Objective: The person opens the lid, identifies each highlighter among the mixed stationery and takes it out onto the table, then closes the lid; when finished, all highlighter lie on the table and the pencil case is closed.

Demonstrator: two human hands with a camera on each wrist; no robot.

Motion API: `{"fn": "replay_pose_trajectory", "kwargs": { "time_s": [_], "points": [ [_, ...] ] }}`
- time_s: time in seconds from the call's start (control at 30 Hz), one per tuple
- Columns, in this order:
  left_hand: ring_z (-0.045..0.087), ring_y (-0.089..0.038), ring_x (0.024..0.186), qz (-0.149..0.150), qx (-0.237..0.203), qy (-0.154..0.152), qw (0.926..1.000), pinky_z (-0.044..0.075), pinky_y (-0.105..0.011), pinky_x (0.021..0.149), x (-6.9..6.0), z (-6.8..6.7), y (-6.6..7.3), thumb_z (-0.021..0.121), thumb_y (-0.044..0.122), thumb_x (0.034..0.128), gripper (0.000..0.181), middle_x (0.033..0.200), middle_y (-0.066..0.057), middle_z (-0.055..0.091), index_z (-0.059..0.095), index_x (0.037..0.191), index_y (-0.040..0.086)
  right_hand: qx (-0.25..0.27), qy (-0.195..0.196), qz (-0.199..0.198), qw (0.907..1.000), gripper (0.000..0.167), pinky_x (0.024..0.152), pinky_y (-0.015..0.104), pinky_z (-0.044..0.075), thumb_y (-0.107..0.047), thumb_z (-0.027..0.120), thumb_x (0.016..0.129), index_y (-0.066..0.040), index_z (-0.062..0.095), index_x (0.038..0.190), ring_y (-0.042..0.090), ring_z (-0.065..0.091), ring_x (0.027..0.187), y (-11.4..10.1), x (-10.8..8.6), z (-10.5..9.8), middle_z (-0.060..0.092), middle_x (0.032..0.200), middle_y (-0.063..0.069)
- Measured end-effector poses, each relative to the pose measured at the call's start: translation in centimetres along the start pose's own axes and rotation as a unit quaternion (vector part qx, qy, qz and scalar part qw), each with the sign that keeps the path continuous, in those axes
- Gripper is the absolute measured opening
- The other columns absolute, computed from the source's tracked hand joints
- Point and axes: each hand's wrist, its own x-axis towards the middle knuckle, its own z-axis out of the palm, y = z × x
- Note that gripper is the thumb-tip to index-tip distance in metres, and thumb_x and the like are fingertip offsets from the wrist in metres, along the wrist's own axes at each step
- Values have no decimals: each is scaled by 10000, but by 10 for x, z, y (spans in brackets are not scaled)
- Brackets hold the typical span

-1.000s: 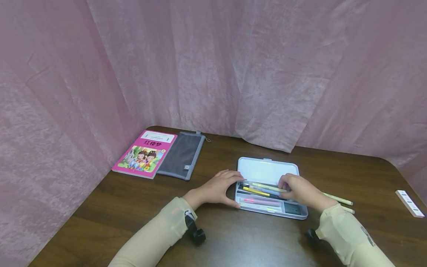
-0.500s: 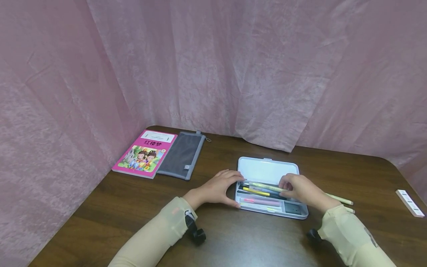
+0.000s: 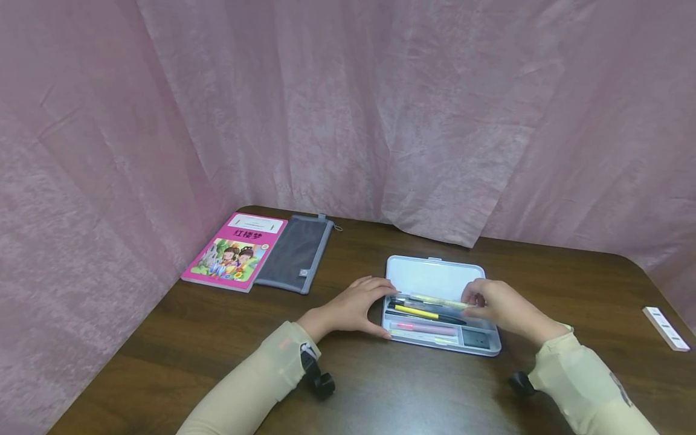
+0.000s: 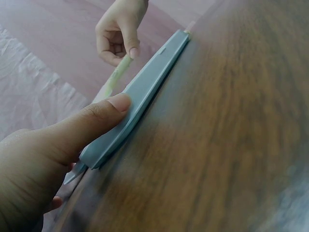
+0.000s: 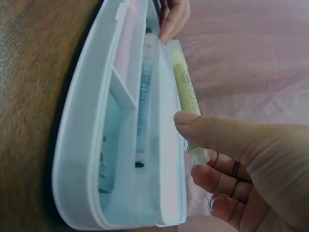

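Note:
A pale blue-white pencil case [image 3: 481,349] lies with its lid [image 3: 429,275] raised back, holding several pens, among them a yellow one [image 3: 415,312]. My left hand [image 3: 353,305] grips the case's left end, thumb at the front corner and fingers at the back; the left wrist view shows the thumb on its side wall [image 4: 149,79]. Between thumb and fingers, my right hand [image 3: 502,308] pinches a yellow-green highlighter [image 5: 187,92], tilted above the case in the right wrist view. A blue pen [image 5: 144,106] lies inside beneath it.
On the left of the brown table [image 3: 359,386] lie a pink book [image 3: 225,281] and a grey mesh pouch [image 3: 290,254]. A small white strip [image 3: 666,328] is at the far right. A pink curtain [image 3: 337,121] hangs behind.
My right hand has shifted slightly right, with the highlighter rising at its end. The pale pens that showed beside the right wrist are now out of sight. My left hand stays put.

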Motion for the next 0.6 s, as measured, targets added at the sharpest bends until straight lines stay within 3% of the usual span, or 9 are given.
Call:
{"fn": "replay_pose_trajectory", "kwargs": {
  "time_s": [0.6],
  "points": [
    [342,-116,1410,-59,-3,-19,10000,192,-373,1232,0,-2,2,759,597,711,849,1456,33,451,469,1395,186,-208,88,261,9994,149,561,186,427,-129,775,778,-149,653,861,74,474,684,-2,-22,-32,558,746,-62]
  ]
}}
